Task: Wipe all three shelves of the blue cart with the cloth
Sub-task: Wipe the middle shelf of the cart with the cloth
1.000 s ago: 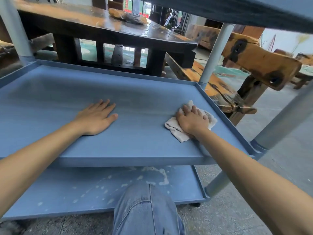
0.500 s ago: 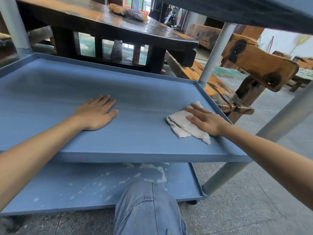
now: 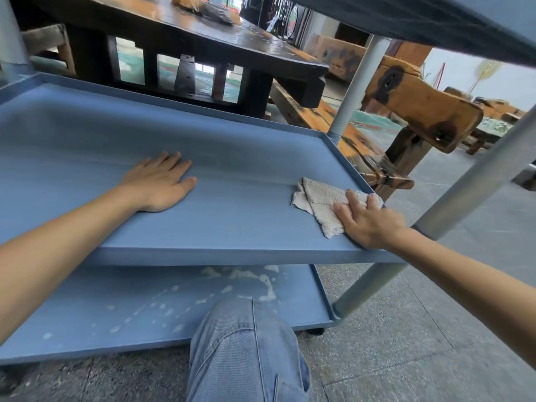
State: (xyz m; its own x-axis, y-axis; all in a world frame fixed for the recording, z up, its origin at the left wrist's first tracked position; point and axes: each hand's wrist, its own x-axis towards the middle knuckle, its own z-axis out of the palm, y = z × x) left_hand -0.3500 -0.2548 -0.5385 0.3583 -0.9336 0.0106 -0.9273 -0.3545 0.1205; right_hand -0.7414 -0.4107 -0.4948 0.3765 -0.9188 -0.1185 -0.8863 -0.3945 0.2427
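Head view: looks down and forward at a blue cart [image 3: 203,250] from a low, close position, with both bare arms reaching onto its middle shelf.
Middle shelf: a blue tray [image 3: 87,146] with a raised lip all round; its surface is bare apart from the two hands and the cloth.
Cloth: a whitish, nubbly rag [image 3: 322,204], folded and lying flat on the middle shelf near the right front corner, just beside the right lip.
Right hand: the right hand [image 3: 367,221] lies palm down on the right part of the cloth, fingers [image 3: 352,198] stretched out and slightly spread, pressing on it rather than gripping; the heel of the hand sits on the shelf's front edge.
Left hand: the left hand [image 3: 161,184] rests flat on the bare shelf, well apart from the cloth, fingers extended and close together, holding nothing.
Bottom shelf: the lower tray [image 3: 101,309] carries pale spots and smears toward its right side.
Top shelf: only its dark underside [image 3: 420,21] shows at upper right.
Posts: grey uprights [image 3: 475,181] join the shelves on the right side.
Knee: a knee in light blue jeans [image 3: 246,349] is in front of the bottom shelf.
Surroundings: a dark wooden table [image 3: 203,33] and rough timber pieces [image 3: 420,108] stand behind the cart on a grey floor [image 3: 420,329].
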